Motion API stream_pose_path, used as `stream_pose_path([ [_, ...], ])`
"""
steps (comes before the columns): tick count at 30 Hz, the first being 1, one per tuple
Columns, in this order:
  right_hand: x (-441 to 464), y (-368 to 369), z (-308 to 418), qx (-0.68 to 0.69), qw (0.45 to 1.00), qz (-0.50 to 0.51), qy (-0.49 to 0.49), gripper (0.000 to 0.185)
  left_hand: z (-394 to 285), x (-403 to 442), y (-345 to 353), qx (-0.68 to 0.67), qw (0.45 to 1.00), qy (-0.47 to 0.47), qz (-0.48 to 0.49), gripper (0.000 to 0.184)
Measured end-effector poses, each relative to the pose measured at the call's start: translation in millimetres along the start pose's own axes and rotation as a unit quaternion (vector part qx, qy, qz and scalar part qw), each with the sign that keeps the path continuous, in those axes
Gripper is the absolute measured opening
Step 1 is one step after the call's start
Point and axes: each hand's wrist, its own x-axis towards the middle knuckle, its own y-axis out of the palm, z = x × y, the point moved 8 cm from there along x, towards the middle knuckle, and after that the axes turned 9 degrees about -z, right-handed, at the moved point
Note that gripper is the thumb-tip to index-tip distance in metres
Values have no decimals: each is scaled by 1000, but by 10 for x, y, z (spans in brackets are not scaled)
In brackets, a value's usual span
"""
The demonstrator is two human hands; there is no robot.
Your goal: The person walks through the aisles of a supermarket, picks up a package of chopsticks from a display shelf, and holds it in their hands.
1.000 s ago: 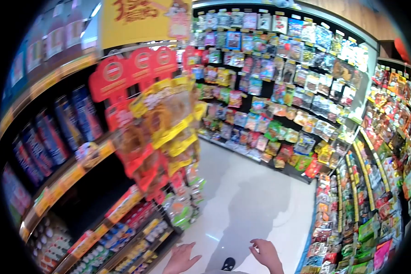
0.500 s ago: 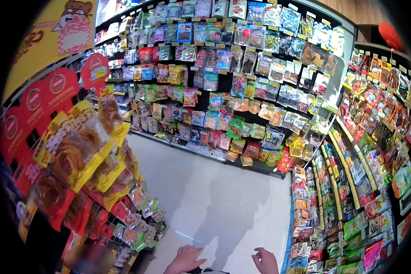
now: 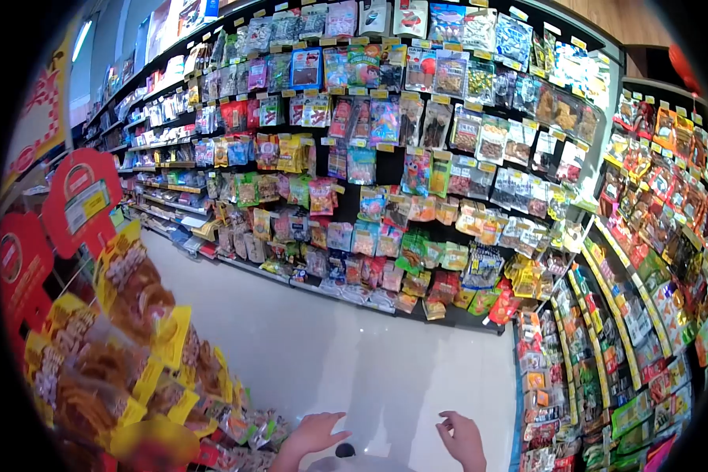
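Observation:
Low in the view, my left hand (image 3: 319, 432) is held over the pale floor, fingers stretched to the right and thumb apart. Nothing is in it. My right hand (image 3: 459, 437) hangs to its right with loosely bent fingers, also holding nothing. Neither hand touches any goods. Closest to the left hand are yellow-edged snack bags (image 3: 102, 377) hanging on a display at the left. Near the right hand stands a rack of small packets (image 3: 539, 401).
A long wall of hanging snack bags (image 3: 362, 165) runs across the back above a dark base shelf (image 3: 464, 316). Red price signs (image 3: 82, 200) stick out at the left. Tiered shelves with yellow strips (image 3: 598, 330) line the right. Between them lies the shiny floor (image 3: 291, 338).
The view has moved forward, and the back wall looks larger. The left display has slid left and down, showing more of the far-left aisle. Both hands stay free of goods.

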Motion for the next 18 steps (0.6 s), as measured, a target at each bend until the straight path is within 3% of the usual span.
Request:
stream_pose_path([
  [2, 271, 125, 130, 34, 999, -27, -29, 22, 119, 322, -188, 8, 999, 27, -45, 62],
  [4, 509, 244, 233, 9, 998, -24, -51, 22, 249, 476, -279, 142, 989, -26, 30, 62],
  [10, 1143, 836, -35, 20, 998, 50, -27, 22, 706, 891, -82, -10, 998, 3, 69, 67],
  [12, 1417, 1002, -69, 20, 995, 89, -41, 22, 705, 934, -183, 25, 993, -61, 100, 69],
  [14, 1794, 1120, -71, 22, 992, 108, -65, 21, 672, 1055, -451, 15, 992, -125, 3, 36],
  [15, 2042, 1141, 19, 39, 988, 117, -88, 21, 709, 1166, -519, 11, 990, -137, -5, 36],
  [17, 2477, 1288, -5, 36, 983, 134, -117, 21, 876, 1307, -510, 100, 975, -181, 79, 70],
  [18, 2725, 1357, -14, 36, 980, 147, -127, 21, 915, 1421, -542, 92, 974, -194, 73, 70],
])
